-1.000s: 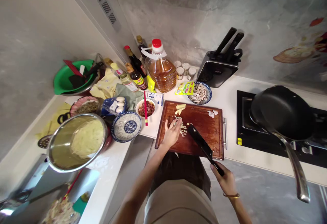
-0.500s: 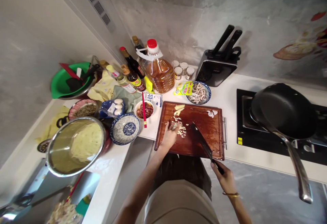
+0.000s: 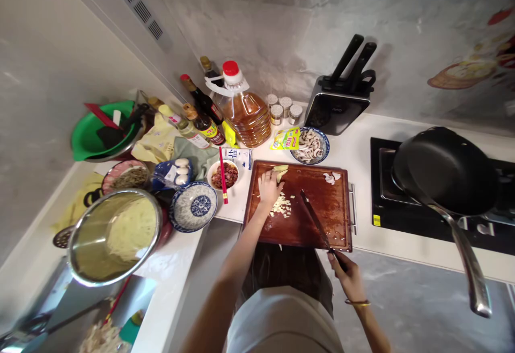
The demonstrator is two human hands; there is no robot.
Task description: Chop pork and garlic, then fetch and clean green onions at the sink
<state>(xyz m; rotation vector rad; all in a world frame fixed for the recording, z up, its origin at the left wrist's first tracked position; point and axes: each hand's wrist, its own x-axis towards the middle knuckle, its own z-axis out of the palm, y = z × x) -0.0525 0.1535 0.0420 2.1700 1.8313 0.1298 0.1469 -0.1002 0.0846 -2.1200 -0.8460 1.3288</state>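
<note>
A brown wooden cutting board lies at the counter's front edge. My left hand reaches to its far left part, fingers curled on pale uncut pieces. A small heap of pale chopped bits lies just below that hand. My right hand is shut on the handle of a black knife, whose blade lies across the middle of the board. White scraps sit at the board's far right corner.
A bowl of sliced mushrooms and a knife block stand behind the board. A black pan sits on the stove at right. Oil jug, sauce bottles, small bowls and a steel bowl crowd the left counter.
My left hand left the chopped heap and moved up to the pale pieces at the board's far edge. The knife swung slightly right and its blade turned more edge-on.
</note>
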